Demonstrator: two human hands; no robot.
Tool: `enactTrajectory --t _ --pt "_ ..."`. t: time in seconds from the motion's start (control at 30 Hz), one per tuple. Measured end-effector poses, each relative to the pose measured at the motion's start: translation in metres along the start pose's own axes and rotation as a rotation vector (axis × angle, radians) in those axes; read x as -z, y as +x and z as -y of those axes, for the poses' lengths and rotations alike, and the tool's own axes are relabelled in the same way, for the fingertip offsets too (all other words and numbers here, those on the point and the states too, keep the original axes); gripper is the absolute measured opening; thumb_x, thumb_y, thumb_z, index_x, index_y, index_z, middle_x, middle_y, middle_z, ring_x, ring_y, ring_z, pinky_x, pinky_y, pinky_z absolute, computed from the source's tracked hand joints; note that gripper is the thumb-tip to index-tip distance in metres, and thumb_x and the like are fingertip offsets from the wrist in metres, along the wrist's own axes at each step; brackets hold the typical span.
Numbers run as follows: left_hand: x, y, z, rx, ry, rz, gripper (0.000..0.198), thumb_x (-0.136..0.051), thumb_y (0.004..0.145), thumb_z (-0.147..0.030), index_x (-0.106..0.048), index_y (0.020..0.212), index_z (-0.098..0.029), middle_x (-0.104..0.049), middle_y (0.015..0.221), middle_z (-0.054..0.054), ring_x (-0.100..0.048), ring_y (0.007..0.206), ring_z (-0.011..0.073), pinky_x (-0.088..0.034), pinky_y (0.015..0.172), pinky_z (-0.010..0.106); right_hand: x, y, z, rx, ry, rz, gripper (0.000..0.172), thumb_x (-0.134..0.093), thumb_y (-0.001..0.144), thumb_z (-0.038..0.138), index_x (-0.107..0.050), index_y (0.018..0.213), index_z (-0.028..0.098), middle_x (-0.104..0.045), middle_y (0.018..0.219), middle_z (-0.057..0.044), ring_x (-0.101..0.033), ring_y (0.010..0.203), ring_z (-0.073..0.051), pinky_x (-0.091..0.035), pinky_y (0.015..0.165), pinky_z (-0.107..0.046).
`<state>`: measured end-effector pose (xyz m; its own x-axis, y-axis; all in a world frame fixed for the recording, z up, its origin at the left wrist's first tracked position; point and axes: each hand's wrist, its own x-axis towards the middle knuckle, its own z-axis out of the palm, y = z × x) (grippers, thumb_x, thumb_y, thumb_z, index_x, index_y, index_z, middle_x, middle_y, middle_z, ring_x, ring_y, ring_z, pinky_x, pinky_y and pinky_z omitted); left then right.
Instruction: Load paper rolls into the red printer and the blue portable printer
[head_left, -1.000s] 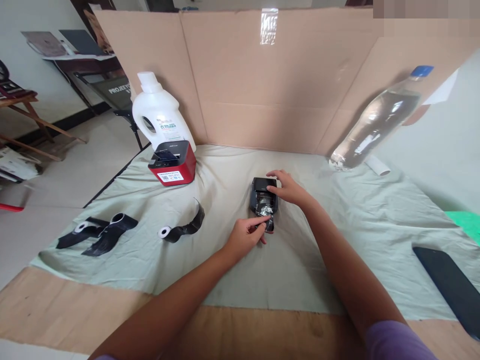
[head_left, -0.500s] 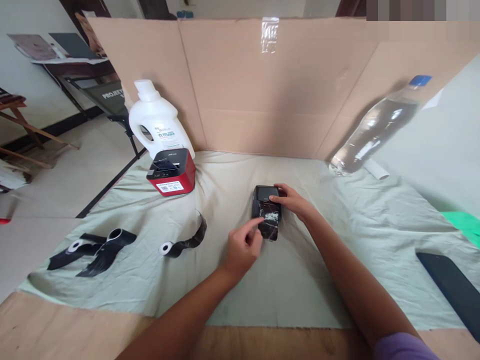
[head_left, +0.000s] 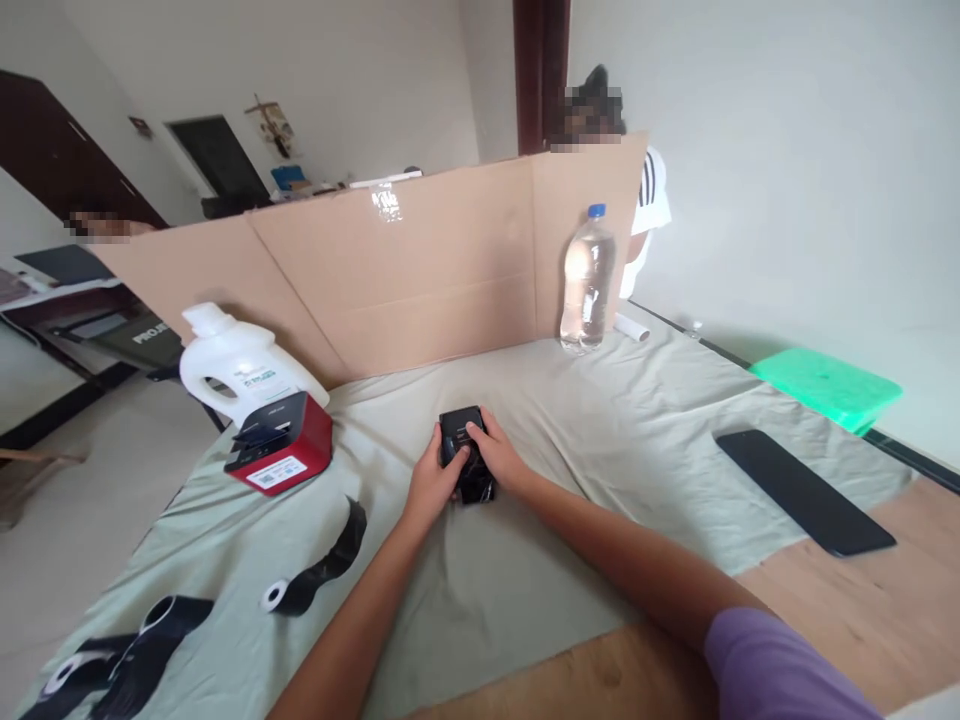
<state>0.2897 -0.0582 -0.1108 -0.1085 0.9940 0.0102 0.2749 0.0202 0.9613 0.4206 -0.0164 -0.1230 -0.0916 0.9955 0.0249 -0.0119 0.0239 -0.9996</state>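
A small black portable printer (head_left: 453,424) stands on the cloth (head_left: 570,580), with a glossy black strip (head_left: 478,488) hanging from its front. My left hand (head_left: 433,482) is closed around its left side, the thumb lying across the front. From the other side my right hand (head_left: 501,456) grips it, thumb on the upper face. My fingers hide both flanks of the printer. To the left on the cloth lies a small roll (head_left: 276,597) with a curled black strip (head_left: 330,565). Two more black rolls (head_left: 161,640) lie at the lower left.
A red and black printer (head_left: 289,450) sits before a white detergent jug (head_left: 244,370). Behind stands a cardboard screen (head_left: 420,290), with a clear bottle (head_left: 589,290) by its right end. At right are a black phone (head_left: 806,490) and a green container (head_left: 825,385). A person (head_left: 652,190) is behind the screen.
My left hand has gone from pointing at the black strip to holding the printer's left side. My right hand still holds the printer. The view has turned right and tilted.
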Motion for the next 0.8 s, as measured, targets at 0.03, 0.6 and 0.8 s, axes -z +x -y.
enactTrajectory --t 0.03,0.6,0.8 --pt "-0.005 0.003 -0.007 0.015 0.007 -0.004 0.088 -0.072 0.081 -0.049 -0.033 0.155 -0.018 -0.066 0.068 -0.001 -0.055 0.046 0.0112 -0.046 0.045 0.021 0.007 0.002 0.004 -0.009 0.019 -0.005 0.058 -0.052 0.086 0.051 -0.053 0.138 0.026 -0.052 0.148 -0.003 -0.039 0.144 -0.025 -0.026 0.122 -0.041" --pt "-0.286 0.089 -0.081 -0.028 -0.266 0.342 0.11 -0.078 0.072 -0.026 -0.013 0.16 -0.024 -0.048 0.145 0.019 -0.066 0.092 0.0225 -0.053 0.049 0.021 0.294 0.066 0.019 0.128 -0.312 -0.479 0.063 -0.056 0.084 0.057 -0.061 0.132 0.016 -0.059 0.142 -0.012 -0.051 0.135 -0.029 -0.034 0.116 -0.046" --pt "-0.299 0.092 -0.073 -0.067 -0.198 0.378 0.116 -0.078 0.068 -0.023 -0.009 0.161 -0.021 -0.027 0.159 0.021 -0.061 0.111 0.0308 -0.055 0.054 0.023 0.307 0.07 0.002 0.117 -0.255 -0.491 0.06 -0.054 0.083 0.055 -0.064 0.127 0.015 -0.063 0.137 -0.012 -0.055 0.131 -0.028 -0.036 0.115 -0.045"
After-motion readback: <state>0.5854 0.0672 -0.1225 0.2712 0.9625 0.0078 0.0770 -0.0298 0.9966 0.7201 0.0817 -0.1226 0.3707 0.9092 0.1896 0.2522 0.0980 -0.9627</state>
